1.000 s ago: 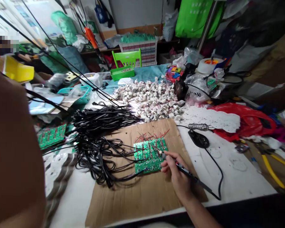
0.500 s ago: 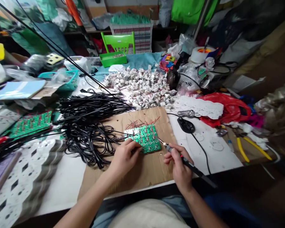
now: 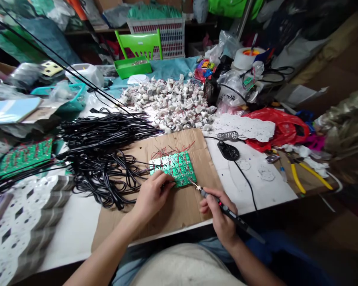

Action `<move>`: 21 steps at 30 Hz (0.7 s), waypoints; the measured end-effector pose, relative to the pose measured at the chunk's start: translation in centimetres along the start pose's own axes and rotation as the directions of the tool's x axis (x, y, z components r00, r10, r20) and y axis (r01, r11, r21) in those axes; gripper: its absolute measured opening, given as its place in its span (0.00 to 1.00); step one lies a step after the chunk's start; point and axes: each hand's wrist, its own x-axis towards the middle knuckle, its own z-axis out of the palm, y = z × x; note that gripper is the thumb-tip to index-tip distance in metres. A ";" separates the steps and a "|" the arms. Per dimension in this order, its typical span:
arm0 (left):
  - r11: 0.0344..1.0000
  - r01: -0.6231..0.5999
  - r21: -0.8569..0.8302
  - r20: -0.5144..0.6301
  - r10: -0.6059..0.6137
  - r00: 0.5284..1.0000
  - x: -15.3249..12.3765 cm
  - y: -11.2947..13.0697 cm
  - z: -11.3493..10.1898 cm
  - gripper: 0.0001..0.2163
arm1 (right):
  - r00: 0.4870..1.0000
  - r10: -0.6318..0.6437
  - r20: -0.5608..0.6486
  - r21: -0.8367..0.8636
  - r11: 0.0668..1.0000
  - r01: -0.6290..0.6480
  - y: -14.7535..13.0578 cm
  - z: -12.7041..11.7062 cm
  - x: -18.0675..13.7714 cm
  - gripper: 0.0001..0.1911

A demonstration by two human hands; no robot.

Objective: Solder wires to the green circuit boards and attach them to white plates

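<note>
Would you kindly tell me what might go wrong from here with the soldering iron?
The left hand is close to the tip of the soldering iron at the circuit board, so a slip might burn it if the iron is hot. The tip might also scorch the red wires strewn across the board. Black cables reach the board's left side, so a snag could shift it.

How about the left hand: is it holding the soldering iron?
No, the right hand grips the soldering iron near the green circuit board.
</note>
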 end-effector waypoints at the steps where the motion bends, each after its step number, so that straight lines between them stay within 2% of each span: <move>1: 0.999 -0.034 0.007 -0.012 0.034 0.999 -0.2 -0.2 0.0 0.07 | 1.000 -0.002 0.004 0.001 1.000 0.002 0.1 0.0 0.0 0.11; 6: 0.986 -0.152 0.066 -0.022 0.154 0.988 -0.9 -0.6 0.1 0.12 | 1.000 -0.009 0.014 -0.003 1.000 0.009 0.2 0.1 0.0 0.11; 11: 0.977 -0.180 0.110 -0.068 0.189 0.980 -1.1 -0.5 0.4 0.13 | 1.000 -0.006 0.026 -0.010 1.000 0.006 0.1 0.1 0.2 0.11; 15: 0.981 -0.157 0.118 -0.089 0.168 0.982 -1.1 0.2 0.4 0.12 | 1.000 -0.004 0.027 -0.007 1.000 0.004 0.2 0.1 0.2 0.11; 21: 0.995 -0.086 0.042 -0.104 0.090 0.991 -0.9 1.4 0.4 0.10 | 0.999 -0.016 0.037 -0.020 1.000 0.016 -0.1 0.1 0.2 0.11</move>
